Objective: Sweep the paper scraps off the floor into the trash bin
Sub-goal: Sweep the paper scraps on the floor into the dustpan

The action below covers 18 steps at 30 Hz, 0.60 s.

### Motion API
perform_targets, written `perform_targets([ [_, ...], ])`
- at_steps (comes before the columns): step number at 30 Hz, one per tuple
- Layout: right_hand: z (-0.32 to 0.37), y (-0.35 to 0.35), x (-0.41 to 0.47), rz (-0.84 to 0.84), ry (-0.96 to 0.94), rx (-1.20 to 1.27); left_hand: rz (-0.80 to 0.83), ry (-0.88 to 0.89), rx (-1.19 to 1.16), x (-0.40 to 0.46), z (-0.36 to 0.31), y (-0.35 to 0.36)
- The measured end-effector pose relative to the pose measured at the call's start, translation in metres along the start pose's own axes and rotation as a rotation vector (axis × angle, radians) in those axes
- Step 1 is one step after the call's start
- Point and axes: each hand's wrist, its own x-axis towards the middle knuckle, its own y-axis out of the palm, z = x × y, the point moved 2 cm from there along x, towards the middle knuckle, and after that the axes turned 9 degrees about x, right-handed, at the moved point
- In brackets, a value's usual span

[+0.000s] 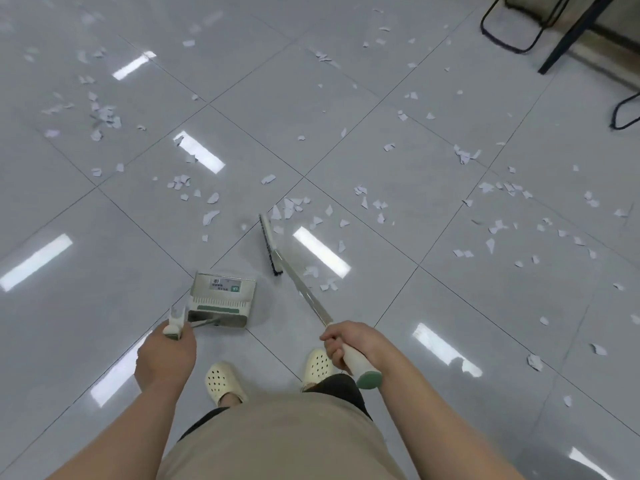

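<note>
Left grip: my left hand [166,355] holds the dustpan [221,299] handle; pan looks empty.
Right grip: my right hand [349,344] grasps the broom [272,245].
Paper scraps [291,206]: scattered over the floor [381,299].
Progress: barely begun, I judge; no trash bin in view.

Black chair legs [512,32] stand on the grey tiled floor [398,81].

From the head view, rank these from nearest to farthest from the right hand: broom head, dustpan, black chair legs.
From the right hand:
1. Broom head, ahead and slightly left.
2. Dustpan, to the left; too close to the broom head to call firmly.
3. Black chair legs, far upper right.
</note>
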Motion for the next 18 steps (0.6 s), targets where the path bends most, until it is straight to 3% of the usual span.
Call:
perform_targets([
  [6, 0.016, -0.042, 0.015, -0.038, 0.122, 0.049, 0.034, 0.013, 0.032, -0.021, -0.018, 0.020],
  [11, 0.041, -0.119, -0.001, -0.255, -0.039, 0.091, 0.014, -0.034, 0.002, -0.024, -0.033, 0.033],
  [15, 0.061, -0.136, -0.004, -0.483, -0.274, -0.158, 0.028, -0.009, 0.007, -0.027, -0.045, 0.042],
  [18, 0.077, -0.130, -0.002, -0.520, -0.379, -0.256, 0.032, 0.022, -0.002, -0.027, -0.052, 0.045],
])
